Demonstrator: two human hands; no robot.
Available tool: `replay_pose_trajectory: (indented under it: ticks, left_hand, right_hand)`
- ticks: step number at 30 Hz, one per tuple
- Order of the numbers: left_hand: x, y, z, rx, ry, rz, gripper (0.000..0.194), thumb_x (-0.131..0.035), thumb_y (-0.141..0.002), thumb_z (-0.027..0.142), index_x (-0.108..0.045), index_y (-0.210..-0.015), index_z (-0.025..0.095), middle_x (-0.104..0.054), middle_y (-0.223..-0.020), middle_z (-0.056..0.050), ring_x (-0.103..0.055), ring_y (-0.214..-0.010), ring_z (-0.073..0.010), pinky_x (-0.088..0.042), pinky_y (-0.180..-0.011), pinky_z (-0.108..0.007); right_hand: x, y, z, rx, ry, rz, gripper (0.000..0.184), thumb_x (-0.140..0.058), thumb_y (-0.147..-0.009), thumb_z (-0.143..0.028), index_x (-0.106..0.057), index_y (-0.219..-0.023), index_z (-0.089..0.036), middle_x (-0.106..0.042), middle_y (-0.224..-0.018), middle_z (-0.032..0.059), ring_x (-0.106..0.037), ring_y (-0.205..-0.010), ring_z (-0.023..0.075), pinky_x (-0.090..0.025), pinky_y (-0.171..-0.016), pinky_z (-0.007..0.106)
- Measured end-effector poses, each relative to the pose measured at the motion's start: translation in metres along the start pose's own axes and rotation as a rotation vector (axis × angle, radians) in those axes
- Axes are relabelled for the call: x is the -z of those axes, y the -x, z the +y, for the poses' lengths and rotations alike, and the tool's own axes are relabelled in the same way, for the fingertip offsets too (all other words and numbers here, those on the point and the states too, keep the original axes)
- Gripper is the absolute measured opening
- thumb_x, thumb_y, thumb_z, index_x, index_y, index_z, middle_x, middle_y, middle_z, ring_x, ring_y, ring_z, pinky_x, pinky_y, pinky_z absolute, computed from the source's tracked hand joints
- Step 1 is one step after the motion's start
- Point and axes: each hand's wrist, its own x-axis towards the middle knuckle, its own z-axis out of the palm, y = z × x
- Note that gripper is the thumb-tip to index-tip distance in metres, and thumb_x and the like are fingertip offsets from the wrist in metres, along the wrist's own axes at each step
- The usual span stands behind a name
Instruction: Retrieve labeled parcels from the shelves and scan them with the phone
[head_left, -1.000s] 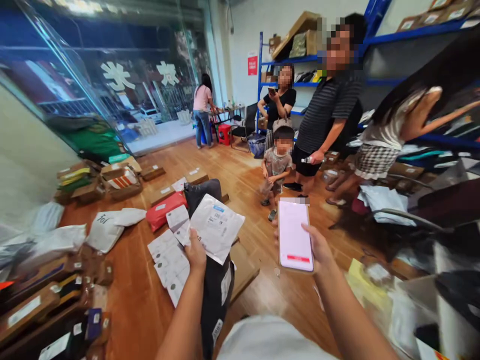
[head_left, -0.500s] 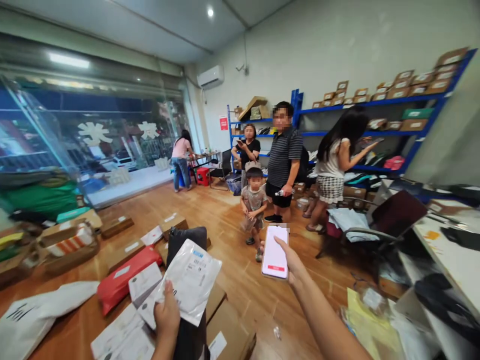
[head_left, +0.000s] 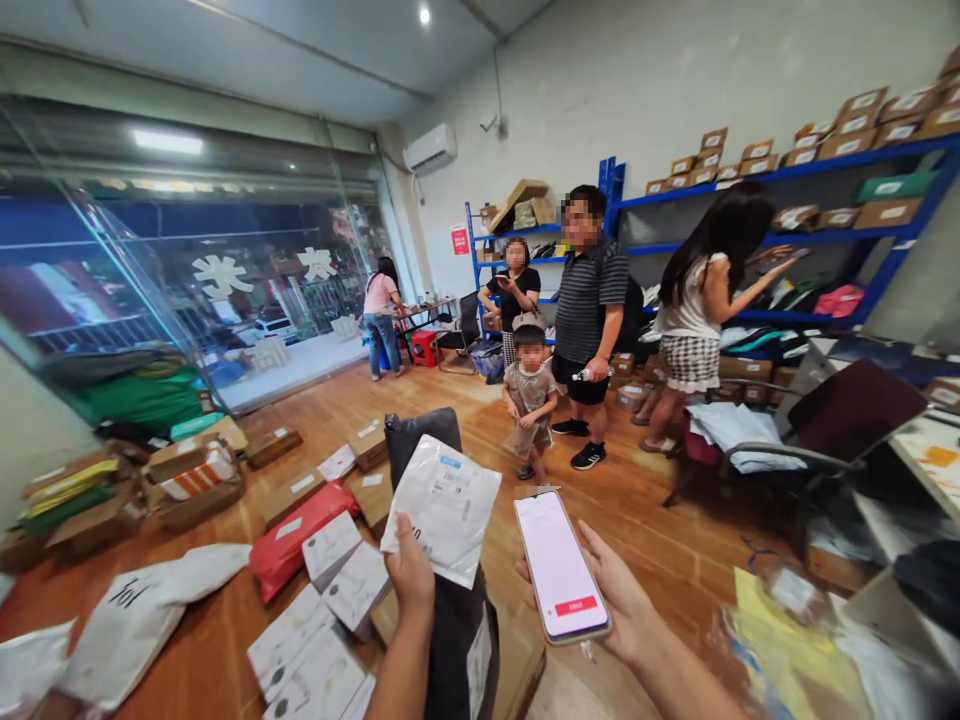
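A white plastic mailer with a printed label is pinched in my left hand, the thumb lying over its lower left edge. Behind and below it stands a long black wrapped parcel; whether my left hand also touches that parcel I cannot tell. My right hand is wrapped round a smartphone from its right side, thumb raised beside the screen. The screen is mostly white with a red button near the bottom.
Parcels cover the floor at left, among them a red bag, white boxes and a white sack. A child and an adult in stripes stand ahead. An office chair and blue shelves are at right.
My right hand has drawn the phone nearer and lower, and its thumb has come off the screen. The mailer sits further right in view, as the scene has shifted right.
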Motion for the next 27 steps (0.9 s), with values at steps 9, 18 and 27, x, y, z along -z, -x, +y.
replay_pose_trajectory:
  ticks: [9,18,27]
  left_hand:
    - [0.000,0.017,0.013,-0.015,0.094,0.065,0.047,-0.052,-0.088,0.046,-0.064,-0.110,0.006,-0.065,-0.121,-0.017,-0.054,-0.122,-0.0274,-0.041,-0.107,-0.039]
    - [0.003,0.016,0.000,0.040,0.105,0.198,0.066,-0.052,-0.084,0.059,-0.056,-0.124,0.007,-0.054,-0.136,-0.018,-0.047,-0.129,-0.0284,-0.032,-0.113,-0.041]
    - [-0.027,0.005,-0.027,-0.057,-0.020,0.196,0.071,-0.050,-0.086,0.058,-0.051,-0.131,0.002,-0.051,-0.139,-0.020,-0.045,-0.132,-0.0279,-0.030,-0.114,-0.039]
  right_hand:
    - [-0.016,0.004,0.037,0.100,0.018,-0.223,0.062,-0.035,-0.094,-0.055,-0.055,-0.130,-0.008,-0.065,-0.121,0.0185,-0.065,-0.100,0.0314,-0.051,-0.086,0.048]
    - [-0.016,-0.019,0.048,0.101,0.064,-0.265,0.068,-0.032,-0.094,-0.059,-0.058,-0.127,-0.006,-0.071,-0.108,0.0186,-0.068,-0.093,0.0288,-0.049,-0.086,0.044]
    - [-0.011,-0.051,0.020,0.175,0.096,-0.205,0.061,-0.033,-0.094,-0.056,-0.057,-0.127,-0.011,-0.067,-0.120,0.0164,-0.066,-0.100,0.0289,-0.051,-0.085,0.045]
